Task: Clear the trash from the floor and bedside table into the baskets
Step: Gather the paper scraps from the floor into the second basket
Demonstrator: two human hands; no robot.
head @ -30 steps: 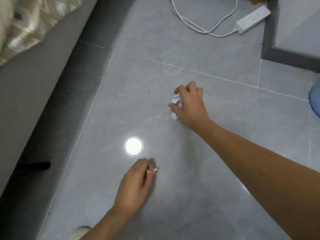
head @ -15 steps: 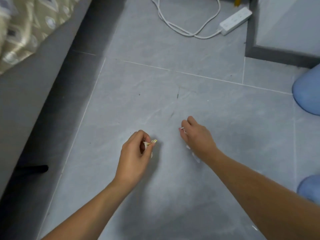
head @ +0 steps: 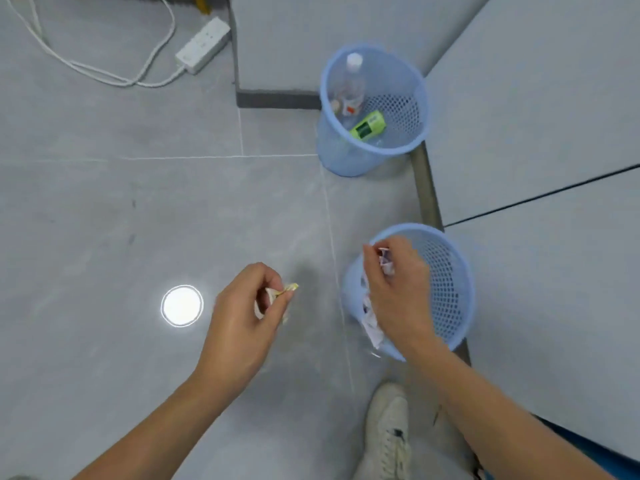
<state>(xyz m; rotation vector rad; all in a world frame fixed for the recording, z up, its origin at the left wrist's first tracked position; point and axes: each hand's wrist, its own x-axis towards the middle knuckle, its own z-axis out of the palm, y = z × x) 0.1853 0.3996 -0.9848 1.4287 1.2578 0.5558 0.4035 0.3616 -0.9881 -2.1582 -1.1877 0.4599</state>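
Note:
Two blue mesh baskets stand on the grey tile floor along a grey cabinet. The near basket (head: 446, 289) has crumpled paper inside. My right hand (head: 394, 292) hovers over its rim, shut on a crumpled white paper ball (head: 386, 259). My left hand (head: 242, 317) is left of that basket above the floor, pinching a small yellowish-white wrapper (head: 289, 289). The far basket (head: 374, 109) contains a clear plastic bottle (head: 351, 84) and a green packet (head: 367, 124).
A white power strip (head: 202, 45) with its cable (head: 104, 69) lies on the floor at the top left. The grey cabinet (head: 536, 133) fills the right side. My white shoe (head: 388, 434) is at the bottom. A ceiling light's reflection (head: 181, 305) glares on the tile.
The view swung right from the bed side to the baskets. My right hand lifted the paper ball off the floor and carried it over the near basket; my left hand kept the wrapper.

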